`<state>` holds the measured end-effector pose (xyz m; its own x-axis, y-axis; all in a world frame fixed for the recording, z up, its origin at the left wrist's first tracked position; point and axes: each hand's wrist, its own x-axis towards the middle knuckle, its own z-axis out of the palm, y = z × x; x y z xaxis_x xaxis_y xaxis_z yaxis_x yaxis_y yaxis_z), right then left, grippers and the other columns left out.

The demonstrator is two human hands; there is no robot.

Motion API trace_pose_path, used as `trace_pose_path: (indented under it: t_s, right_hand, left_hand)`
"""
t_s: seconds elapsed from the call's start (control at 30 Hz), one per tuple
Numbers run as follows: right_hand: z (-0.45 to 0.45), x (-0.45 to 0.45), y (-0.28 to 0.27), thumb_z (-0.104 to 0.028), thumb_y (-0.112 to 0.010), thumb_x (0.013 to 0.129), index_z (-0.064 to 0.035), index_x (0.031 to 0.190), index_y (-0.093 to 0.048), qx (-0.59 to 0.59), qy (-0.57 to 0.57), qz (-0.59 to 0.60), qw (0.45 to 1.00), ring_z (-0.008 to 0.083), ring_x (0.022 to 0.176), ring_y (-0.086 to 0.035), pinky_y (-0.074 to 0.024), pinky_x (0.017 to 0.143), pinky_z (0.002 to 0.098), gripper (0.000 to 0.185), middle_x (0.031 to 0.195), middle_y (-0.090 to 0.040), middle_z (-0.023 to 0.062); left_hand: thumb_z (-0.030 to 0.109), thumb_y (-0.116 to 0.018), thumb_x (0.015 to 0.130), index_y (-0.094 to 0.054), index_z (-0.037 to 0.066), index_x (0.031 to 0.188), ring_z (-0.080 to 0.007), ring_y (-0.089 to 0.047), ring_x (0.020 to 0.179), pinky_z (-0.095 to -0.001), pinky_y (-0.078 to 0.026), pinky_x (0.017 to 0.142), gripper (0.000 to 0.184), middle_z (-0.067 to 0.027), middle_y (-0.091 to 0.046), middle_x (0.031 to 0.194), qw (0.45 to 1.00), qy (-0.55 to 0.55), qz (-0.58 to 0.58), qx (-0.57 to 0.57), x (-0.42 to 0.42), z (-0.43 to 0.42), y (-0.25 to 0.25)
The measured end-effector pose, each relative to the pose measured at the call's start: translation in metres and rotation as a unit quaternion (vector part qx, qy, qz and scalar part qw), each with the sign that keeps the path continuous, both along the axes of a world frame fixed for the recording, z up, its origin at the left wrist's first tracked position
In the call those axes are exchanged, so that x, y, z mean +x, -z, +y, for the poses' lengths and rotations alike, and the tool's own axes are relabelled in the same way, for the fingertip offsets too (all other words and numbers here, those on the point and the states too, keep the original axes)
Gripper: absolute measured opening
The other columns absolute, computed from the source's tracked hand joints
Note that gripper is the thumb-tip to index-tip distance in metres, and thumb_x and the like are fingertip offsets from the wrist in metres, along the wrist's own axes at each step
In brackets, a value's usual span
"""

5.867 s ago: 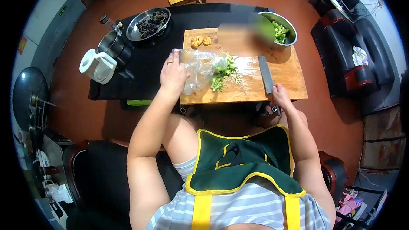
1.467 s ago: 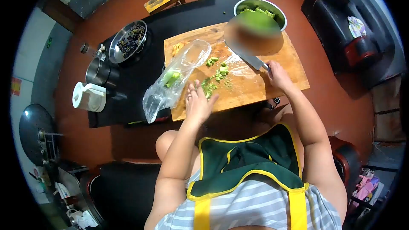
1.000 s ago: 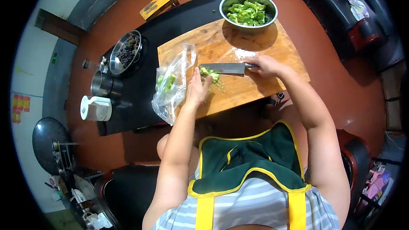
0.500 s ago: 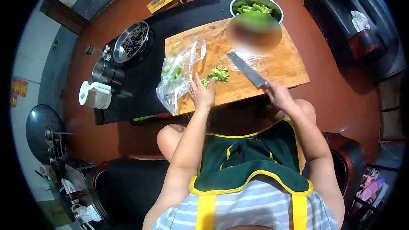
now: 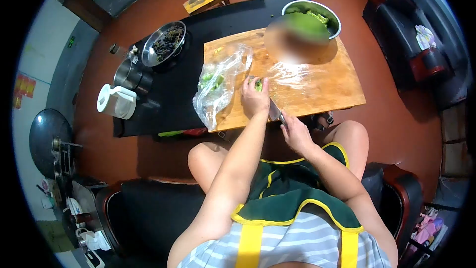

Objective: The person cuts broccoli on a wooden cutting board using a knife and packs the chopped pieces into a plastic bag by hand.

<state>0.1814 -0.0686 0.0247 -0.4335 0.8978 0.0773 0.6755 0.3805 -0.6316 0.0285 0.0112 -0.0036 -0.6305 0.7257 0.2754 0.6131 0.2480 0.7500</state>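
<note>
My right hand [image 5: 297, 133] is closed round the handle of a kitchen knife [image 5: 274, 111], its blade low over the front part of the wooden cutting board [image 5: 322, 87]. My left hand [image 5: 256, 100] cups a small heap of chopped green vegetable [image 5: 259, 85], fingers curled about it, right beside the blade. Part of the blade is hidden behind that hand. Left of it lies a clear plastic bag [image 5: 210, 101] with green pieces inside. At the board's far right corner stands a metal bowl [image 5: 338, 26] holding cut green vegetables. A blurred oval covers part of board and bowl.
On the black table [image 5: 183, 97] sit a steel basin [image 5: 145, 54] of dark, stemmed fruit or vegetable, a metal pot [image 5: 127, 74] and a white-lidded jug [image 5: 116, 101]. Beyond is a yellow stool [image 5: 204, 0]. A black sofa [image 5: 416, 34] stands at the right.
My left hand has moved right and gathered the chopped green heap. The knife has come left and nearer me, its blade now close to that hand. The view has shifted slightly.
</note>
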Motion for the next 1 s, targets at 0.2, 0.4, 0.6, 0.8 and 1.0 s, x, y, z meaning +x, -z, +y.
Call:
trace_pose_path:
  t_s: [0.2,0.4,0.6,0.8,1.0]
  right_hand:
    - [-0.016,-0.012,-0.024,-0.01,-0.058,0.083,-0.0007,0.126,-0.045,-0.061,0.019,0.041,0.997,0.0388,0.089,-0.057,-0.0468,0.078,0.0418,0.046,0.095,-0.057,0.0222]
    - [-0.017,-0.038,-0.055,-0.012,-0.058,0.084,0.0011,0.126,-0.046,-0.085,-0.01,0.127,0.988,0.0348,0.09,-0.059,-0.0467,0.081,0.0381,0.046,0.101,-0.059,0.024]
    - [-0.001,-0.083,-0.064,-0.012,-0.052,0.083,0.0,0.117,-0.051,-0.191,-0.049,0.2,0.96,0.0439,0.097,-0.055,-0.0444,0.082,0.046,0.036,0.099,-0.059,0.0281]
    - [0.031,-0.118,-0.066,-0.016,-0.055,0.083,0.0002,0.116,-0.053,-0.099,-0.012,0.167,0.981,0.0376,0.084,-0.06,-0.0457,0.074,0.0433,0.037,0.088,-0.061,0.0243]
    - [0.06,-0.132,-0.055,-0.011,-0.054,0.081,-0.0039,0.119,-0.05,-0.043,-0.006,0.051,0.998,0.0427,0.082,-0.059,-0.0475,0.074,0.0499,0.039,0.094,-0.058,0.0257]
  left_hand:
    - [0.032,-0.071,0.076,-0.067,0.006,0.09,-0.0303,-0.051,0.108,-0.0398,-0.04,0.093,0.03,-0.0134,-0.058,0.109,0.994,0.008,-0.047,0.101,-0.001,0.002,-0.01]
    - [0.039,-0.073,0.073,-0.067,0.002,0.087,-0.0308,-0.055,0.098,-0.0398,-0.04,0.09,0.04,-0.0154,-0.061,0.1,0.993,0.024,0.0,0.115,-0.046,-0.004,-0.049]
    - [0.044,-0.067,0.078,-0.069,0.002,0.084,-0.0327,-0.058,0.096,-0.0391,-0.042,0.089,0.042,-0.0183,-0.064,0.093,0.999,-0.001,0.04,0.022,-0.101,-0.001,-0.059]
    - [0.039,-0.065,0.078,-0.064,0.004,0.099,-0.033,-0.056,0.101,-0.0404,-0.042,0.091,0.041,-0.0187,-0.062,0.102,0.996,0.026,0.071,0.035,-0.137,0.037,-0.048]
    - [0.033,-0.062,0.081,-0.059,0.006,0.108,-0.0327,-0.052,0.109,-0.0424,-0.039,0.095,0.038,-0.0166,-0.058,0.111,0.992,0.045,0.111,-0.033,-0.154,0.049,-0.041]
